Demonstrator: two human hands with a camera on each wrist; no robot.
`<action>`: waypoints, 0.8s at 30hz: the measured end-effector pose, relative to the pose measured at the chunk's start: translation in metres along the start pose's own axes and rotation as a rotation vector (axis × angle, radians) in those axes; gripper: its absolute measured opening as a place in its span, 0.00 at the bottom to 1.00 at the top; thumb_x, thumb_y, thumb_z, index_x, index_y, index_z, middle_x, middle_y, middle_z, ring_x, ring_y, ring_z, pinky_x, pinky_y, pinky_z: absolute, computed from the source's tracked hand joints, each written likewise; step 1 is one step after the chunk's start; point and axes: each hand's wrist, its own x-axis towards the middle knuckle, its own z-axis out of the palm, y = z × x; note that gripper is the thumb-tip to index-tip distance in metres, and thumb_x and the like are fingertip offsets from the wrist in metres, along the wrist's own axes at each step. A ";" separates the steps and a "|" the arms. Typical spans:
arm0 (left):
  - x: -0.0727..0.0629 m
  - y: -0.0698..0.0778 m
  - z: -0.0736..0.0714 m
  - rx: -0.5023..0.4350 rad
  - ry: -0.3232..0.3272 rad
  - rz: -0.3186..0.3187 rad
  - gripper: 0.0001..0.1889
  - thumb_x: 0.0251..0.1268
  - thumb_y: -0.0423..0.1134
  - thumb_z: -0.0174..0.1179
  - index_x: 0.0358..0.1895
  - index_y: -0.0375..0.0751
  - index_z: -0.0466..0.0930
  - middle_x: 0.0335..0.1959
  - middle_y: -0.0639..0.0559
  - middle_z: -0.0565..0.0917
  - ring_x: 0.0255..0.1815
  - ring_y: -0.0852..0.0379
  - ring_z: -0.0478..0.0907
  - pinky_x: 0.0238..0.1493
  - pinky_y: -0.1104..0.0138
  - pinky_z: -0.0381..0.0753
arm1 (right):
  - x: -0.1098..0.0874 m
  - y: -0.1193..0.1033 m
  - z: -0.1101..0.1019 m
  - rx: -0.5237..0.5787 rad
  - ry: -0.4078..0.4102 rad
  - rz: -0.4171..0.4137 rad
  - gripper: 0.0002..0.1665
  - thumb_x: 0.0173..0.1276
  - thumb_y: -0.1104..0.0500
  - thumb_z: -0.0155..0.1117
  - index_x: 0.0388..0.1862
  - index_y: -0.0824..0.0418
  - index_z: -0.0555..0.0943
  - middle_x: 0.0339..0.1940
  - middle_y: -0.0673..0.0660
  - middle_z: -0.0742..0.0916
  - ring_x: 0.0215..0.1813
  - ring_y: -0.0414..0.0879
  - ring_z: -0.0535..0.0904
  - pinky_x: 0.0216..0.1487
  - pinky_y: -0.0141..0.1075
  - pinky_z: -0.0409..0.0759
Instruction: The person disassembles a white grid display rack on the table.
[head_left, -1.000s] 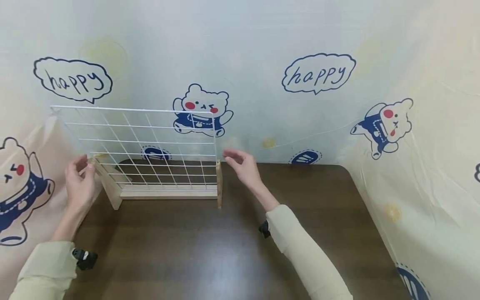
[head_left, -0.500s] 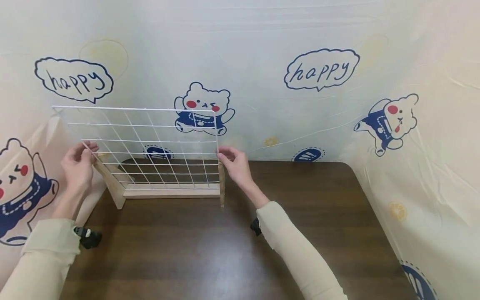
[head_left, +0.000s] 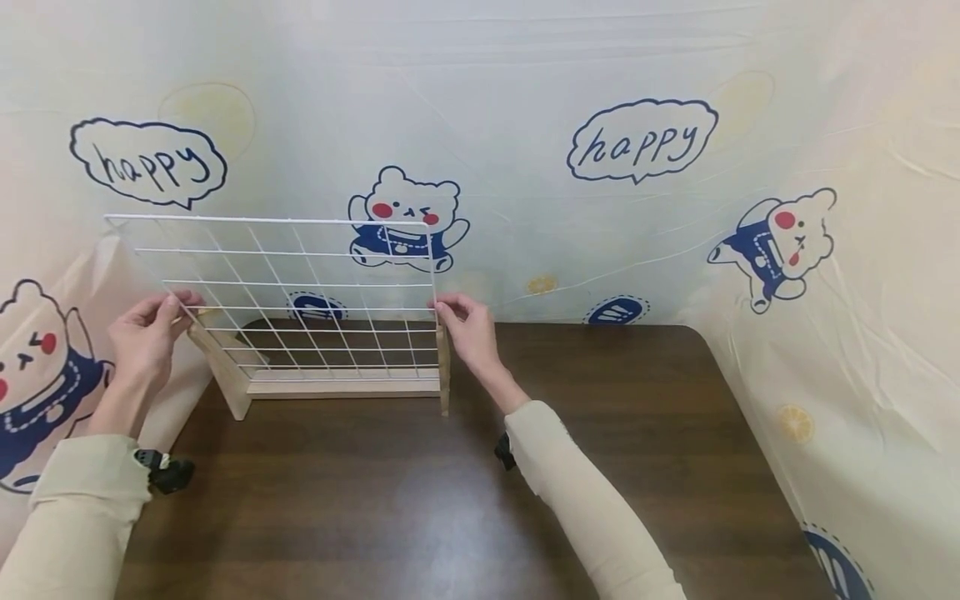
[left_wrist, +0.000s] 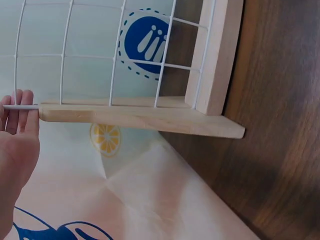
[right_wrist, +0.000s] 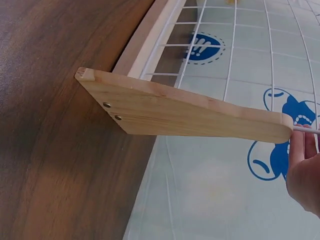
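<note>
- From my head: the white wire grid [head_left: 300,284] leans back in its wooden stand [head_left: 345,387], at the back left of the brown table [head_left: 420,483]. Two bubbles [head_left: 642,140] on the cloth [head_left: 517,67] say "happy". My arms reach forward. My left hand [head_left: 144,337] pinches the grid's left edge, my right hand [head_left: 471,333] its right edge.
- From my left wrist: the wire crosses my fingers, just past the left wooden side [left_wrist: 145,120].
- From my right wrist: my fingers are at the wire, past the right wooden side [right_wrist: 185,110] with its two round screws [right_wrist: 107,105].
</note>
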 end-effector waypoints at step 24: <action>0.006 0.002 -0.007 0.013 -0.004 -0.093 0.09 0.69 0.26 0.52 0.41 0.24 0.81 0.34 0.41 0.87 0.37 0.54 0.86 0.46 0.70 0.81 | 0.002 0.006 0.006 -0.022 0.044 -0.022 0.09 0.69 0.62 0.63 0.40 0.67 0.86 0.38 0.58 0.89 0.40 0.48 0.85 0.39 0.31 0.83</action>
